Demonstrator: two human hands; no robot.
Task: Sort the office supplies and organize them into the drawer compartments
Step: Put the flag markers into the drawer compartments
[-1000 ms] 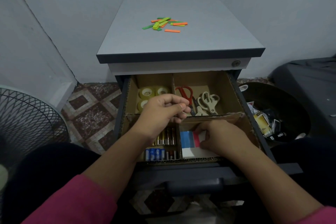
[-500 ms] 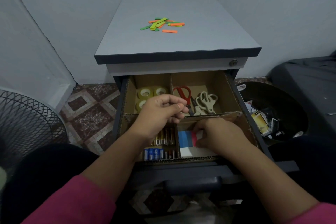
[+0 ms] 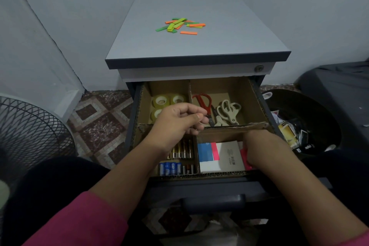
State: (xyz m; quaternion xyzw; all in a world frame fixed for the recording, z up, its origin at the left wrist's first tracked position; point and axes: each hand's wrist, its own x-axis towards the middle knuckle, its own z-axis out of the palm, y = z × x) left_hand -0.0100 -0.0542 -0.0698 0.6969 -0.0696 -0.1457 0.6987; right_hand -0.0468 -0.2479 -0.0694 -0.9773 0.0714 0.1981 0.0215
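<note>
The open drawer (image 3: 259, 104) has cardboard dividers. Tape rolls (image 3: 160, 102) lie back left, red scissors (image 3: 203, 102) and beige scissors (image 3: 228, 111) back right, batteries (image 3: 180, 152) front left. The front right compartment holds a blue and pink sticky-note pad (image 3: 207, 152) on white pads beside a beige card (image 3: 230, 155). My right hand (image 3: 259, 148) reaches down into that compartment's right side and grips a red pad (image 3: 244, 156). My left hand (image 3: 179, 122) hovers over the divider cross with curled fingers; whether they pinch anything is unclear. Green, yellow and orange sticky strips (image 3: 180, 25) lie on the cabinet top.
A wire fan guard (image 3: 30, 132) stands at the left on the tiled floor. A black bin (image 3: 311, 114) with rubbish sits right of the cabinet, a dark object behind it. The drawer's dark handle (image 3: 213, 201) is near my knees.
My right hand slid from the blue and pink pad to the compartment's right edge, uncovering the beige card. The left hand stayed over the divider.
</note>
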